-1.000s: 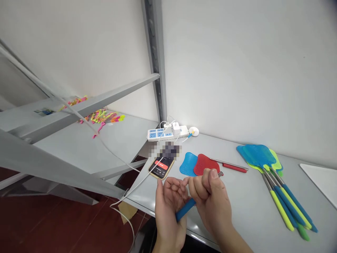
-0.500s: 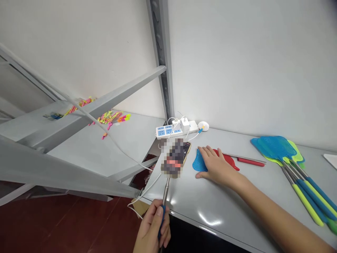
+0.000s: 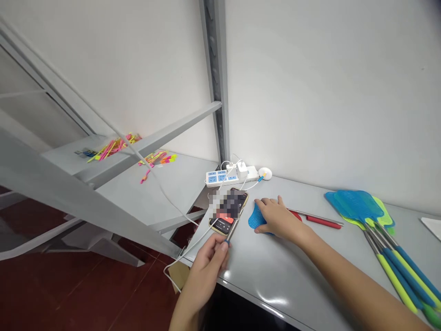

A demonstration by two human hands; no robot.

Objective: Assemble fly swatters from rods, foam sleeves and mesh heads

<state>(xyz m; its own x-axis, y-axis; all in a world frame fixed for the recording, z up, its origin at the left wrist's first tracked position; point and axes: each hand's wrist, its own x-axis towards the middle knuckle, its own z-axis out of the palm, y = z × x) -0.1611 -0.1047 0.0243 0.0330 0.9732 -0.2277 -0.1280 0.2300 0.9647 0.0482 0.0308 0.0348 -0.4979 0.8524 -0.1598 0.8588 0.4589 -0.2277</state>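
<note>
My left hand [image 3: 210,259] is closed round the blue grip of a thin metal rod [image 3: 233,230]. The rod slants up to the right, its far end beside the lower right edge of a phone [image 3: 222,225]. My right hand [image 3: 277,218] lies over a blue perforated fly swatter head [image 3: 255,217], fingers on its far side and thumb on its near side. Part of this head is hidden under the palm. Behind the right hand, a red fly swatter [image 3: 324,222] with a metal rod lies flat, its head mostly covered.
Several blue and yellow-green fly swatters [image 3: 360,207] are piled on the right of the grey shelf [image 3: 275,271]. A white power strip [image 3: 217,180] with chargers stands at the back. A white cable [image 3: 158,184] crosses the grey frame [image 3: 172,138]. Colourful small items [image 3: 119,146] lie on the left shelf.
My left hand has moved up and right, tilting the rod rightward beside the phone. The fingers of my right hand have curled more over the blue head. The view has shifted slightly.
</note>
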